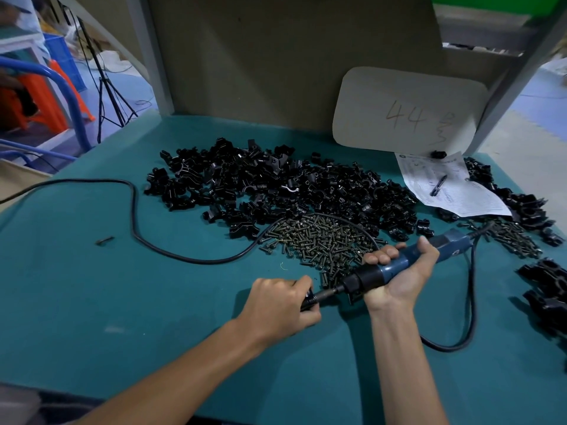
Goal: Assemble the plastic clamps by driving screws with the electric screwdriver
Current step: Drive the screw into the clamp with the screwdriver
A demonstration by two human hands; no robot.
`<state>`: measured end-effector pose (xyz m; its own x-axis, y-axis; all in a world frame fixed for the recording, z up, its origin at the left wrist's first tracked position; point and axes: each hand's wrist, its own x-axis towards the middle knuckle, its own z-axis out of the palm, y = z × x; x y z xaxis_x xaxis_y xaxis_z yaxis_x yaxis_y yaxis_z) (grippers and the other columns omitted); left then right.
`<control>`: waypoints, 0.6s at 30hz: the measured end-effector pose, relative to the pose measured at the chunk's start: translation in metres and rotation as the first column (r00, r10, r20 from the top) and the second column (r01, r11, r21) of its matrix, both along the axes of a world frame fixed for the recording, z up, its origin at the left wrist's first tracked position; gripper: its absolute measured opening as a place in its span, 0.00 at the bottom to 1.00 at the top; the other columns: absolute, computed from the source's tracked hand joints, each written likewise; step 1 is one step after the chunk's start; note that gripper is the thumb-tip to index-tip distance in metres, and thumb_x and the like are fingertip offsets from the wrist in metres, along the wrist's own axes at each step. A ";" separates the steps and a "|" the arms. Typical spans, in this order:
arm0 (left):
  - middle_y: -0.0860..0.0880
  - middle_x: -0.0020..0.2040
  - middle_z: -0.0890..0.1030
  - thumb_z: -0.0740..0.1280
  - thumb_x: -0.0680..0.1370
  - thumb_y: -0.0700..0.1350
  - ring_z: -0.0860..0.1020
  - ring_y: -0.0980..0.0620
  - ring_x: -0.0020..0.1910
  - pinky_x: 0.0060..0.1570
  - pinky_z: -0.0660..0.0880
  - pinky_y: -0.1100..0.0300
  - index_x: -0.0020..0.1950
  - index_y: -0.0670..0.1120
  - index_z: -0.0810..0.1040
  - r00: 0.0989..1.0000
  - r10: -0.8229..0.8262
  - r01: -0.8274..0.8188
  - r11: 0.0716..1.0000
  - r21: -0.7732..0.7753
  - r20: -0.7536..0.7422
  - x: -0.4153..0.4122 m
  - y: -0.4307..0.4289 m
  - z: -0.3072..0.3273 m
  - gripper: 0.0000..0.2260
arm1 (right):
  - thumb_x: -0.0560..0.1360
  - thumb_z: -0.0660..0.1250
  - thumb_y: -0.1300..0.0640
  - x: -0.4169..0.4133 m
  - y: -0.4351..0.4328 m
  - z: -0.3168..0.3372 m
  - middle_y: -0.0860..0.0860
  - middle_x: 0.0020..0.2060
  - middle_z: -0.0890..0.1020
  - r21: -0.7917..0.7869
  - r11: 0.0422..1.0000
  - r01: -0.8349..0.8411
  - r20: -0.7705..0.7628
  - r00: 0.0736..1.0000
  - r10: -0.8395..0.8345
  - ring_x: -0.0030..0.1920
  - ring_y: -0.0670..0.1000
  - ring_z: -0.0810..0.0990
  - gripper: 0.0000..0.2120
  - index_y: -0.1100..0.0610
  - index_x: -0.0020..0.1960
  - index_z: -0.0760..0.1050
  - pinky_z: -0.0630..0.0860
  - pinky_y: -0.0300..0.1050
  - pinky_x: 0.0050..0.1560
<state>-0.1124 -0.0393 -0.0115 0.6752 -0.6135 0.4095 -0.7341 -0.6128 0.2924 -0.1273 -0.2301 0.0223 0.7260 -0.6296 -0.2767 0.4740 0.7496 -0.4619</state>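
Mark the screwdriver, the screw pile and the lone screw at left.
screwdriver (451, 244): head view, blue rear body.
screw pile (322, 237): head view, middle of heap.
lone screw (104, 240): head view, its shaft.

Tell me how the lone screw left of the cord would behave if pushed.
The lone screw lies on its side, so it would probably roll, likely curving since its head looks wider than the shank. It looks small, so probably light. The teal mat may damp the roll.

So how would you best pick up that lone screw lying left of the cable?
I'd pinch the lone screw across its shank from straight above: it lies flat on the teal mat, bare mat either side, with the cable well clear.
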 end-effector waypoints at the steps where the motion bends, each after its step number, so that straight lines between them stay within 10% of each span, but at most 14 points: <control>1: 0.55 0.24 0.73 0.63 0.71 0.56 0.69 0.53 0.20 0.22 0.65 0.64 0.38 0.48 0.76 1.000 -0.003 0.002 1.000 -0.021 -0.015 0.000 -0.001 0.000 0.12 | 0.76 0.67 0.42 -0.001 0.000 0.001 0.46 0.29 0.71 -0.009 1.000 -0.001 0.022 1.000 0.001 0.26 0.45 0.68 0.15 0.52 0.40 0.70 0.70 0.38 0.27; 9: 0.54 0.29 0.77 0.65 0.69 0.62 0.75 0.52 0.31 0.36 0.75 0.58 0.39 0.52 0.77 0.945 -0.044 -0.023 0.979 -0.202 -0.324 0.004 0.008 0.001 0.14 | 0.75 0.72 0.41 -0.006 -0.016 0.023 0.48 0.34 0.74 -0.095 0.995 0.021 0.074 0.997 -0.014 0.30 0.45 0.72 0.18 0.54 0.47 0.70 0.75 0.39 0.32; 12: 0.54 0.30 0.78 0.63 0.70 0.64 0.75 0.53 0.31 0.37 0.74 0.58 0.41 0.52 0.76 0.961 -0.008 -0.047 0.980 -0.193 -0.275 0.003 0.005 -0.001 0.16 | 0.74 0.76 0.49 -0.017 -0.050 0.036 0.51 0.41 0.78 -0.320 0.941 -0.108 -0.226 0.974 0.035 0.34 0.48 0.80 0.18 0.55 0.55 0.72 0.80 0.41 0.34; 18: 0.56 0.33 0.75 0.59 0.75 0.68 0.74 0.53 0.34 0.36 0.67 0.58 0.46 0.55 0.71 0.966 0.045 -0.081 0.988 -0.131 -0.256 0.008 0.001 -0.005 0.17 | 0.72 0.74 0.39 -0.048 -0.066 0.013 0.54 0.49 0.80 -0.657 0.501 -0.563 -0.751 0.548 -0.368 0.46 0.58 0.82 0.23 0.52 0.55 0.71 0.81 0.63 0.51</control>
